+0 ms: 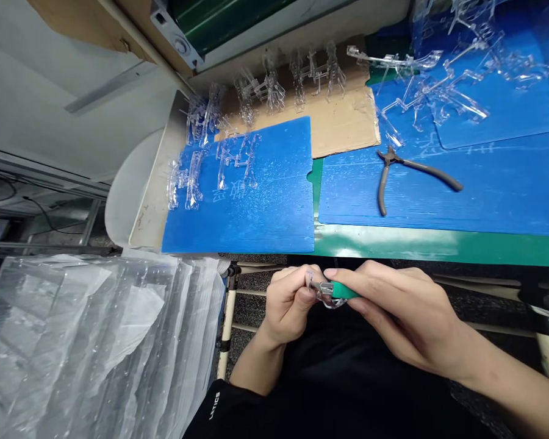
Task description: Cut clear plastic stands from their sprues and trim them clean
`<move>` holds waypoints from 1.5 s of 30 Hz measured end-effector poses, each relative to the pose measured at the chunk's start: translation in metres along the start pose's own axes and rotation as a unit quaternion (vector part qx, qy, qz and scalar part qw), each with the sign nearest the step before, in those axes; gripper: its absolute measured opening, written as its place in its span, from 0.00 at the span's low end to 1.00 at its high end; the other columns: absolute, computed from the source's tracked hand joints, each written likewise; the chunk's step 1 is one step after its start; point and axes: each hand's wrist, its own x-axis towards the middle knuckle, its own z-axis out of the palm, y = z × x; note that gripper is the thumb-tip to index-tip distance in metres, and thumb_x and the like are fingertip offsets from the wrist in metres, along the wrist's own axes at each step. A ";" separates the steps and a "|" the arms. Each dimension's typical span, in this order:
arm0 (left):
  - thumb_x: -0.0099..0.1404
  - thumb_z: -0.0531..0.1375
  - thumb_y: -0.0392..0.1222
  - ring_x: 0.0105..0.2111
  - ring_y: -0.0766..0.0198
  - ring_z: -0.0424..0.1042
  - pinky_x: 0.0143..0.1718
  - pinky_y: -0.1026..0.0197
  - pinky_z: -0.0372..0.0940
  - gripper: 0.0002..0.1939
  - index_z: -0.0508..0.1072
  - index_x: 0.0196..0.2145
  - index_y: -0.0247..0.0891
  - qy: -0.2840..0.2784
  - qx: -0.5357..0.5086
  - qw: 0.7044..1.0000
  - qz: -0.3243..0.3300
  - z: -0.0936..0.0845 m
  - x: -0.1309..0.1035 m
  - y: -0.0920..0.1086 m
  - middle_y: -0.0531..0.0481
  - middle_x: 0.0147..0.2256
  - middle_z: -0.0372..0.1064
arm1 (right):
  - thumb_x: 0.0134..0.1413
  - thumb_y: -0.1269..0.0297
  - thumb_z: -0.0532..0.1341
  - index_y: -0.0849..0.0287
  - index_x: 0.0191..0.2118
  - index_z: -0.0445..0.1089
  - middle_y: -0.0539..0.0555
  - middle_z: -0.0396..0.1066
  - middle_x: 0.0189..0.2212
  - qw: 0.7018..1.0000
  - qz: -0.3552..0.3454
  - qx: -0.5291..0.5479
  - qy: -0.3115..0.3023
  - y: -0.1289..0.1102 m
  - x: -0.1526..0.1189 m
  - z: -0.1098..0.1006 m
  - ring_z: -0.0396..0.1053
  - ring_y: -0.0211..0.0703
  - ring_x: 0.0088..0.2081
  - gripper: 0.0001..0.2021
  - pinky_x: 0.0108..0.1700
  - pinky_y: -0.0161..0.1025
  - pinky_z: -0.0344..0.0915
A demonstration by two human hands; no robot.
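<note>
Near the front edge of the bench, my left hand [293,303] is closed on a small clear plastic part [333,301]. My right hand [400,311] grips a tool with a green handle [344,291], its fingers closed round it. The tool's metal end [324,287] touches or lies right beside the clear part, between the two hands. Which kind of tool it is cannot be made out, and much of the part is hidden by my fingers.
Grey-handled pliers [392,160] lie on the right blue sheet [439,207]. Clear branching plastic pieces [425,91] lie behind them. More stand on the left blue sheet [274,213] and the cardboard [348,125]. Plastic-wrapped stacks [96,329] are at lower left.
</note>
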 end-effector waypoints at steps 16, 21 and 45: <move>0.85 0.55 0.52 0.25 0.65 0.67 0.28 0.60 0.59 0.23 0.72 0.33 0.38 0.000 -0.016 1.000 0.016 0.007 0.003 -0.006 0.50 0.25 0.66 | 0.76 0.75 0.60 0.52 0.69 0.68 0.50 0.74 0.37 0.997 0.061 0.031 0.028 -0.011 -0.012 -0.002 0.67 0.39 0.31 0.22 0.32 0.38 0.62; 0.85 0.55 0.52 0.26 0.66 0.67 0.30 0.61 0.59 0.23 0.73 0.33 0.37 0.004 -0.006 1.000 0.011 0.008 0.001 -0.010 0.51 0.25 0.67 | 0.76 0.74 0.60 0.54 0.68 0.71 0.53 0.80 0.44 0.991 0.107 0.054 0.053 -0.007 -0.010 0.004 0.78 0.42 0.40 0.21 0.42 0.38 0.72; 0.85 0.59 0.45 0.32 0.80 0.72 0.47 0.77 0.71 0.08 0.77 0.53 0.42 0.339 -0.468 0.816 -0.009 -0.002 0.023 0.002 0.58 0.37 0.71 | 0.60 0.59 0.78 0.51 0.49 0.84 0.44 0.67 0.30 0.787 0.356 0.452 0.222 0.003 0.004 0.073 0.55 0.27 0.22 0.12 0.22 0.31 0.49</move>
